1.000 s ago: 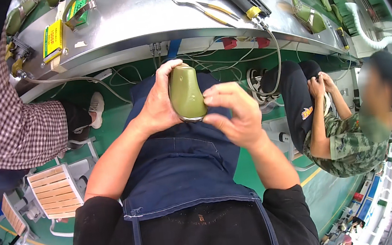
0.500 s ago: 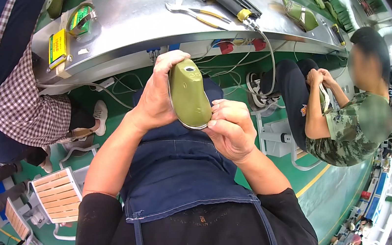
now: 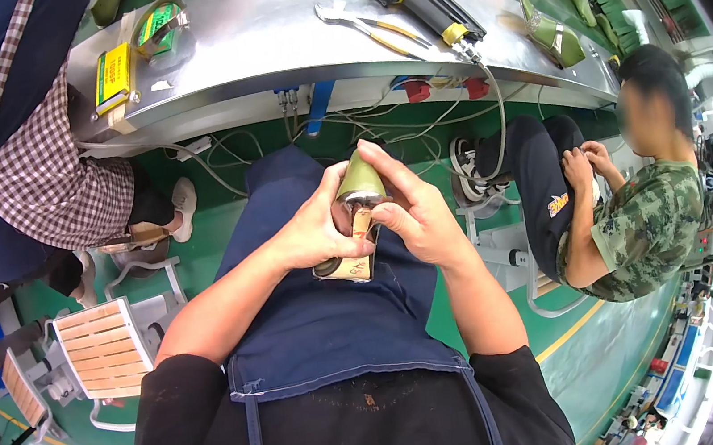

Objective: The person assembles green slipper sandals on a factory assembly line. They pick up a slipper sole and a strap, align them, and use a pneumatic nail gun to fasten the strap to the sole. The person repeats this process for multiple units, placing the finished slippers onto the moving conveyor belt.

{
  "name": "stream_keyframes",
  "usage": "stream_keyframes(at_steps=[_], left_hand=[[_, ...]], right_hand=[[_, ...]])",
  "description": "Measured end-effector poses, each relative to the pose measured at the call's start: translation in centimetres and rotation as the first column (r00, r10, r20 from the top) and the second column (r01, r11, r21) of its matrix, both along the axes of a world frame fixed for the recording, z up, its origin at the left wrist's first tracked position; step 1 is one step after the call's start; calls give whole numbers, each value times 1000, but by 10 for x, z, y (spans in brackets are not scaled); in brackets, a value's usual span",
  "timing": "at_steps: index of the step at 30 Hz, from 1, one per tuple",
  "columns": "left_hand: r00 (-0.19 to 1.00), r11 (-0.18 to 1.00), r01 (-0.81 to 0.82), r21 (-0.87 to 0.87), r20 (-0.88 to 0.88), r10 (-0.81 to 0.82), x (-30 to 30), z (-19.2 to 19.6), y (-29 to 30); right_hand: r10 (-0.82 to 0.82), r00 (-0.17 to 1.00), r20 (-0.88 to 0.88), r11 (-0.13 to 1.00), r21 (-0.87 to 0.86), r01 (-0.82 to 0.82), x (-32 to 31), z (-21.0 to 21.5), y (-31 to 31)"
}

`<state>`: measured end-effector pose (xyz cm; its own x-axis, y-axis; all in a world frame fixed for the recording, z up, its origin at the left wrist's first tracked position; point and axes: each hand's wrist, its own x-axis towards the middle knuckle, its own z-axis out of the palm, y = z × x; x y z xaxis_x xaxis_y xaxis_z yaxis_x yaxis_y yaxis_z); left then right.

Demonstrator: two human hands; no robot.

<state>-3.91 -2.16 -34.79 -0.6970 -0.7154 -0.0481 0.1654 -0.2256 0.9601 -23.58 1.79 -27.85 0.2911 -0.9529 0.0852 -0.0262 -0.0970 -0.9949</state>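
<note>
Above my lap, both hands hold an olive-green shoe last [image 3: 359, 175], its rounded toe pointing away from me. A tan piece with handwriting [image 3: 349, 268] shows at its near end, and a pale band runs across the last below the toe. My left hand [image 3: 318, 226] wraps the left side, thumb lying over the near part. My right hand [image 3: 416, 210] grips the right side, fingers along the toe and thumb against the middle. The fingers cover much of the last, and its underside is out of sight.
On the metal bench [image 3: 261, 41] ahead lie pliers [image 3: 381, 30], a black-and-yellow air tool [image 3: 427, 6] with a hose, a yellow box [image 3: 112, 77] and another green last [image 3: 552, 33]. Cables [image 3: 221, 155] hang below. A seated person [image 3: 642, 203] is at right; another in checked cloth [image 3: 64, 189] stands at left.
The last has been turned over and lowered toward my lap; its near end now shows the tan piece. Both hands have shifted grip around its sides. The co-worker at right has leaned slightly.
</note>
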Motion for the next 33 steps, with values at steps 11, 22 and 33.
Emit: stream_keyframes(at_steps=[11, 22, 33], left_hand=[[972, 900, 154, 408, -228, -63, 1, -30, 6], [989, 989, -68, 134, -121, 85, -2, -55, 32], [988, 993, -121, 10, -98, 121, 5, -71, 12]], right_hand=[[92, 989, 114, 952, 280, -121, -11, -47, 8], [95, 988, -120, 960, 273, -60, 4, -67, 28], [177, 973, -146, 939, 321, -122, 11, -66, -8]])
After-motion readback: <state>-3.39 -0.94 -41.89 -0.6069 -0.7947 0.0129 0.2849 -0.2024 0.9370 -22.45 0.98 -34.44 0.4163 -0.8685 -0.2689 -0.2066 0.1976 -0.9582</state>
